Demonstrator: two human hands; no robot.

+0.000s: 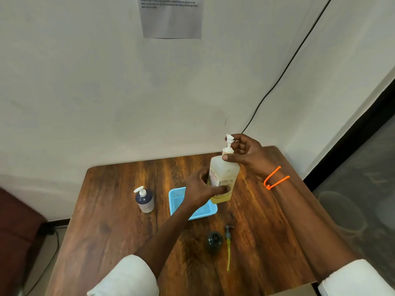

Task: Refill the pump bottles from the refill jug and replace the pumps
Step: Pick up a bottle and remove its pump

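A tall translucent bottle point(223, 176) with yellow liquid low inside stands upright on the wooden table point(119, 231), a white pump point(228, 144) on its neck. My left hand point(203, 189) grips the bottle's body from the left. My right hand point(243, 154) holds the pump, fingers by its head and thumb at the collar. A small dark bottle point(214, 242) stands open-topped nearer me. Its pump point(228, 244), with a yellow-wet tube, lies on the table right of it. A dark blue bottle point(145, 199) with a white pump stands to the left.
A light blue mesh basket point(177, 198) sits just left of the tall bottle, partly under my left forearm. The table stands against a white wall with a taped paper sheet point(171, 18) and a black cable point(284, 71). A dark red seat point(15, 231) is at the left.
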